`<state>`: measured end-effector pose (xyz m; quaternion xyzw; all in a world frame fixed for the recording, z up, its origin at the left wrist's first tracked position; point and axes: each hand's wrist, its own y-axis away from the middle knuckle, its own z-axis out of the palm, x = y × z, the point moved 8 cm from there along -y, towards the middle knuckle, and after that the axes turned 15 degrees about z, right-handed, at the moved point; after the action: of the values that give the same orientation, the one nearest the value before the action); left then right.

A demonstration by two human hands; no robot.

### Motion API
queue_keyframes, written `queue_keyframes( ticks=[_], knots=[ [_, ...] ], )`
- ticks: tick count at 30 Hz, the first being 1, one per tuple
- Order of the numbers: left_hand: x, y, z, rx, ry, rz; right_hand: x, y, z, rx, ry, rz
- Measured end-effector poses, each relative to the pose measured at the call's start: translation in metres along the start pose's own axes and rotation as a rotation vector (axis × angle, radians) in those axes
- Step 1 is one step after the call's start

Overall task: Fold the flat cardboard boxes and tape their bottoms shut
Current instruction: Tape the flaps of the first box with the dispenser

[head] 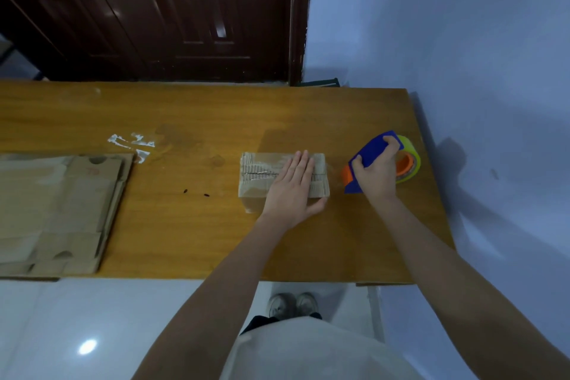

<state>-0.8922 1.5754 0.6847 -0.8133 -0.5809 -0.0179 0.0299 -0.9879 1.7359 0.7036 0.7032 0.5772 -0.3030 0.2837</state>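
A small folded cardboard box (256, 174) stands on the wooden table (191, 114), its closed flaps facing up with shiny clear tape along the seam. My left hand (293, 188) presses flat on the box's right half, fingers straight and thumb against its near right corner. Just right of the box, my right hand (377, 174) grips a blue and orange tape dispenser (374, 149) loaded with a yellow-green roll of tape. The dispenser sits low over the table, close to the box's right side.
A stack of flat cardboard boxes (55, 213) lies at the table's left end. Scraps of clear tape (132, 143) stick to the tabletop behind it. A dark wooden door stands behind the table, and a pale wall runs along the right edge.
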Motion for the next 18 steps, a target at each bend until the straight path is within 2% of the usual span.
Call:
queue_keyframes(
  ticks=[4,18],
  knots=[
    [-0.001,-0.001,0.000,-0.012,0.007,-0.010,0.008,0.007,0.026,-0.031,-0.085,0.076],
    [-0.002,-0.002,0.003,-0.013,-0.024,-0.015,0.009,0.008,0.050,-0.037,-0.113,0.062]
  ],
)
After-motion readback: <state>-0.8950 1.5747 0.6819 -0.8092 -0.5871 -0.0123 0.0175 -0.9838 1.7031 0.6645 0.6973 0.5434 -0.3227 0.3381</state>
